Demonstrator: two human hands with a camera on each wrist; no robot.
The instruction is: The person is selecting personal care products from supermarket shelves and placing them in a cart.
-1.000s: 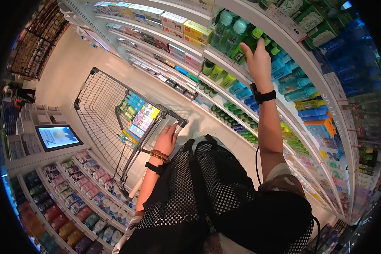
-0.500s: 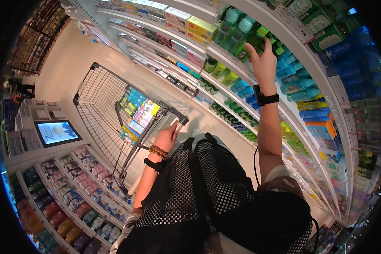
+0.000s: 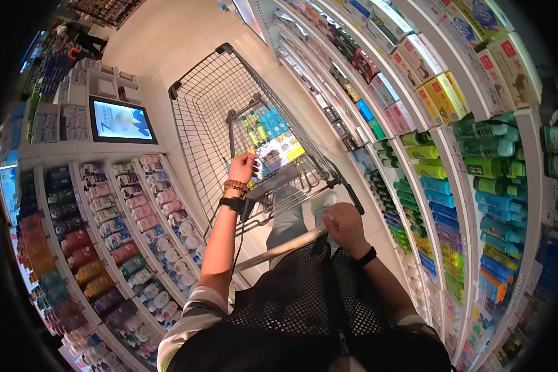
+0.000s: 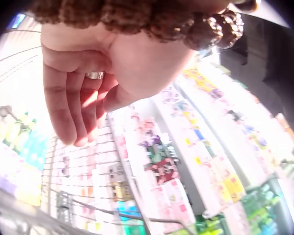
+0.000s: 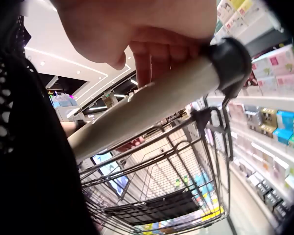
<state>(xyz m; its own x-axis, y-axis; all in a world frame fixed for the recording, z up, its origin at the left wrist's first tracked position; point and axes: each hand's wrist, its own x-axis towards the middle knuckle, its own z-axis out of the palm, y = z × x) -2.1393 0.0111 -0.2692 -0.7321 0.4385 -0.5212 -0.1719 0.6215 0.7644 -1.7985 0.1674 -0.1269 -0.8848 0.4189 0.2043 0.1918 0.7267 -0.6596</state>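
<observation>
My left hand, with a beaded bracelet at the wrist, is above the shopping cart, near the goods in it. In the left wrist view its fingers hang loosely curled with nothing in them; a ring shows on one. My right hand is at the right end of the cart's pale handle, and in the right wrist view its fingers curl over the far side of that bar. Inside the cart lie green bottles, blue bottles and a colourful printed box.
On the right, shelves carry green bottles, blue bottles and yellow boxes. Packed pink goods line the left shelves, below a lit screen. Pale floor stretches beyond the cart; a person is far left.
My right hand has come down from the green bottles on the shelf to the cart handle. My left hand has moved from the handle to over the cart. The head view has turned left.
</observation>
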